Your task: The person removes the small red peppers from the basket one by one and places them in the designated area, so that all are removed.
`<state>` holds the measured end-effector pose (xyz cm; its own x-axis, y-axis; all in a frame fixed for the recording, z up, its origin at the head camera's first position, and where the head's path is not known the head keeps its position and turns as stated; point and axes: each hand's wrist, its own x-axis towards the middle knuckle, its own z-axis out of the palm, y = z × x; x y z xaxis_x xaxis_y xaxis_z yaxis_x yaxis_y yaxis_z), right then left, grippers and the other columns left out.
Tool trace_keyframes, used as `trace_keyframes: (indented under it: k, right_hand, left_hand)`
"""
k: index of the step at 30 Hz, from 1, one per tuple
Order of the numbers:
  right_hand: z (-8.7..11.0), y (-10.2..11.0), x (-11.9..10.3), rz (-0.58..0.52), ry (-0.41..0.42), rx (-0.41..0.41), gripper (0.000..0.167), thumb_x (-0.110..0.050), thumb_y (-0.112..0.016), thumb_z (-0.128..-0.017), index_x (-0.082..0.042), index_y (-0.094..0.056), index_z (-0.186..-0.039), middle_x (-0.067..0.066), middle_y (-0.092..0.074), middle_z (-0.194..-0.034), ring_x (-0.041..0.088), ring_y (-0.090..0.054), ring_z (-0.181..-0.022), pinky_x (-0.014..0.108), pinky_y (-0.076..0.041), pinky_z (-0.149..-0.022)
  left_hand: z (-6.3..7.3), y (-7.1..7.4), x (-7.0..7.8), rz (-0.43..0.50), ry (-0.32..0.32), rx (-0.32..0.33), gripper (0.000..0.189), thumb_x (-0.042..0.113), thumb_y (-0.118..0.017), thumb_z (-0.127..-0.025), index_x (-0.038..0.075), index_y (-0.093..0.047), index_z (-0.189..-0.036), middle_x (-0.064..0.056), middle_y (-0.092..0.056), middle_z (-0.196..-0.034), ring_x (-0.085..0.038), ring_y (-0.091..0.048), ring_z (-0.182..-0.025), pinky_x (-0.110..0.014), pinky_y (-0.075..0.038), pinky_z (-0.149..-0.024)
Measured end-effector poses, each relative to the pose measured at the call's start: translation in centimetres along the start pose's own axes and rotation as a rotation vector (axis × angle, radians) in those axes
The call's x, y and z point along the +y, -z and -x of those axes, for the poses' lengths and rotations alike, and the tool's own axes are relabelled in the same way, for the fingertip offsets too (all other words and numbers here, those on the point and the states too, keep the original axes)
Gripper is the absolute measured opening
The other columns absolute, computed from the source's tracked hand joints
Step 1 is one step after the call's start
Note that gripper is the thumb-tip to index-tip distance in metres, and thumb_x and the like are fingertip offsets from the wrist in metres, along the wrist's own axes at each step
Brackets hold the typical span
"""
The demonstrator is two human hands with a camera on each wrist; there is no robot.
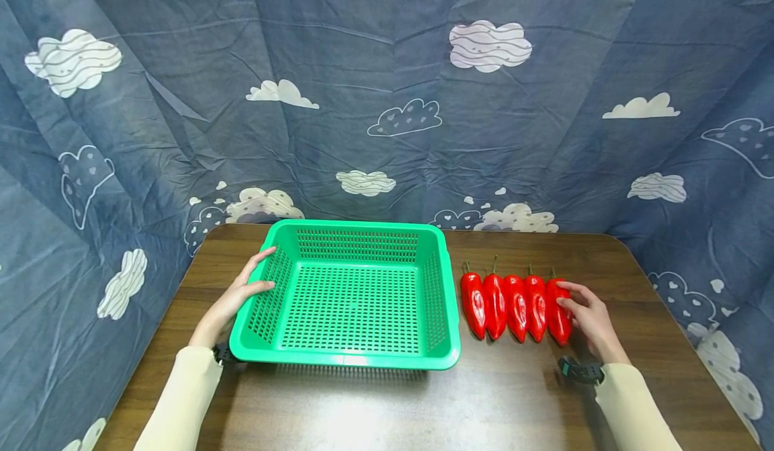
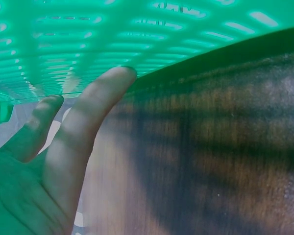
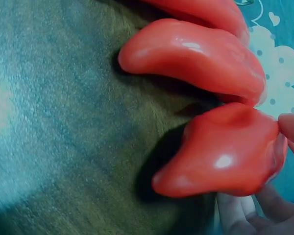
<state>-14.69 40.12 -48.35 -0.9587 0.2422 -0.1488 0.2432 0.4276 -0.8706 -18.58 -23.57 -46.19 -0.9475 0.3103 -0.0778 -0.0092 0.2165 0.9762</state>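
My left hand [image 1: 228, 303] holds the left side of a green plastic basket [image 1: 345, 360], thumb and a finger over its rim. Under the basket's slotted wall [image 2: 152, 44] in the left wrist view, two more fingers [image 2: 83, 122] reach along the outside. Several glossy red peppers lie side by side in a row to the right of the basket, stems pointing away from me. My right hand [image 1: 589, 316] grips the rightmost red pepper [image 1: 557, 323] near its stem end. In the right wrist view that pepper [image 3: 225, 152] sits between thumb and fingers, beside a neighbouring pepper [image 3: 191, 61].
Everything stands on a brown wooden table [image 1: 496, 404] with rounded back corners. Behind it hangs a blue cloth [image 1: 363, 54] printed with white clouds. The leftmost pepper [image 1: 474, 306] lies close to the basket's right wall. Dark bands circle both wrists.
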Motion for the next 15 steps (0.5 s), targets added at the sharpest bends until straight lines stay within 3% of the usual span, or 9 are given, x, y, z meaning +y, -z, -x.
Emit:
trace_keyframes:
  k: [5,8,10,15]
  right_hand:
    - [-0.11,-0.02,0.13,-0.005,-0.008,-0.027,0.046,-0.017,-0.051,-0.098,0.003,-0.040,-0.138,0.027,-0.046,-0.126,0.006,-0.052,-0.081,0.021,-0.049,-0.067]
    - [-0.13,-0.06,0.05,-0.003,0.003,-0.044,0.047,-0.016,-0.051,-0.098,0.004,-0.039,-0.138,0.030,-0.043,-0.129,0.005,-0.053,-0.085,0.019,-0.049,-0.069]
    - [-0.10,-0.10,-0.08,0.003,0.008,-0.052,0.046,-0.016,-0.050,-0.098,0.005,-0.039,-0.138,0.030,-0.042,-0.130,0.006,-0.052,-0.088,0.019,-0.049,-0.069]
    - [-0.05,-0.21,-0.17,-0.003,0.018,-0.053,0.045,-0.014,-0.050,-0.098,0.006,-0.040,-0.137,0.030,-0.043,-0.126,0.005,-0.054,-0.085,0.021,-0.051,-0.069]
  left_hand:
    - [0.07,-0.05,0.25,-0.001,-0.003,-0.003,0.069,0.012,-0.053,-0.095,0.020,-0.017,-0.154,-0.006,0.004,-0.158,-0.035,0.006,-0.141,-0.068,-0.009,-0.102]
    - [0.15,-0.10,0.39,0.005,0.011,-0.004,0.069,0.013,-0.053,-0.096,0.021,-0.016,-0.154,-0.006,0.005,-0.158,-0.035,0.004,-0.141,-0.067,-0.011,-0.102]
    - [0.18,-0.08,0.40,0.028,0.028,-0.014,0.069,0.012,-0.051,-0.096,0.022,-0.015,-0.154,-0.007,0.006,-0.158,-0.040,-0.004,-0.139,-0.066,-0.016,-0.101]
    - [0.06,0.09,0.18,0.000,-0.022,-0.024,0.068,0.010,-0.051,-0.096,0.018,-0.015,-0.154,-0.011,0.006,-0.158,-0.043,-0.005,-0.138,-0.066,-0.019,-0.100]
